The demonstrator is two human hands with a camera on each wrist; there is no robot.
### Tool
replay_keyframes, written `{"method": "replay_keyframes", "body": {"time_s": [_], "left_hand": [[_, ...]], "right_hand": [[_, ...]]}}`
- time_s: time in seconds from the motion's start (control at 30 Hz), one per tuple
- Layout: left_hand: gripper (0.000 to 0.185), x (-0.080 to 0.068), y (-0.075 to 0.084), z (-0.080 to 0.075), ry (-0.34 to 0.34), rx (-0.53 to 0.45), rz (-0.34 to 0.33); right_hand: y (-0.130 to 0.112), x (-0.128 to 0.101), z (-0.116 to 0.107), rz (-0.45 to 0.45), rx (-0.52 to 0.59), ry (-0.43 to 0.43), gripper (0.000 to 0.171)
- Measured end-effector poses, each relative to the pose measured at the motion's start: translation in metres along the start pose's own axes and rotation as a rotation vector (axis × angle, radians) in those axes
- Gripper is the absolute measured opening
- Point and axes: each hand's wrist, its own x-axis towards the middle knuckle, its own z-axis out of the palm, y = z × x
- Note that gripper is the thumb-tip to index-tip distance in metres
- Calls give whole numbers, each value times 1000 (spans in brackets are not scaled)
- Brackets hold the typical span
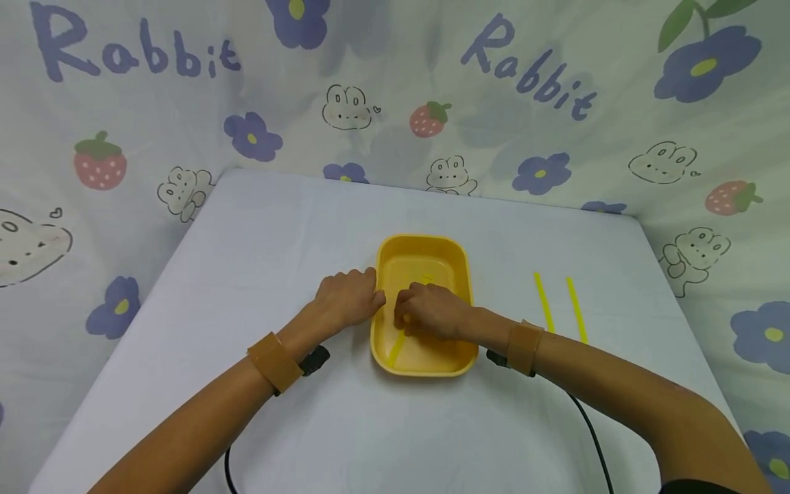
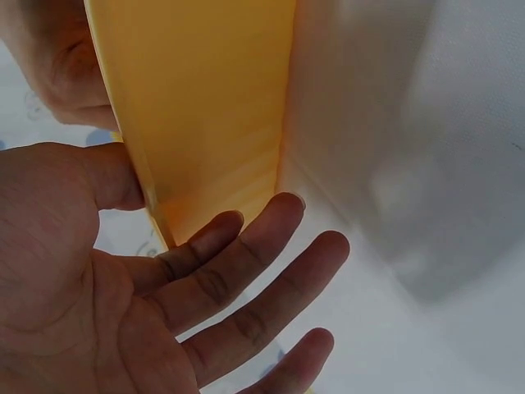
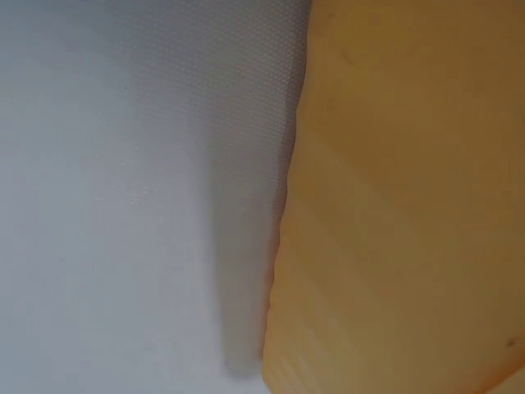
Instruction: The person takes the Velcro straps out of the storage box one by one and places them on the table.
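A yellow plastic tray (image 1: pixel 424 363) stands on the white table, its long side running away from me. My left hand (image 1: pixel 349 295) holds its left rim: the left wrist view has the thumb (image 2: pixel 115 176) over the edge and the index finger (image 2: pixel 217 234) at the outer wall, other fingers spread. Inside the tray is my right hand (image 1: pixel 435 310), fingers curled down at a bright yellow strip (image 1: pixel 396 348). Its fingertips and part of the strip are hidden in the head view. The right wrist view shows only the tray's outer wall (image 3: pixel 410 197) and the table, no fingers.
Two more yellow strips (image 1: pixel 543 302) lie side by side on the table (image 1: pixel 506 425), right of the tray, their near ends behind the right forearm. A cloth (image 1: pixel 395 75) printed with rabbits and flowers hangs around the table. Black cables (image 1: pixel 595 439) trail from both wrists.
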Motion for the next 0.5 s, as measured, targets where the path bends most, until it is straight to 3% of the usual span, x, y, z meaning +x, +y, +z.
{"method": "replay_keyframes", "body": {"time_s": [0.5], "left_hand": [[27,-1,-1,-1,5,-1,2]], "right_hand": [[1,1,-1,-18,-35,-26,10]]}}
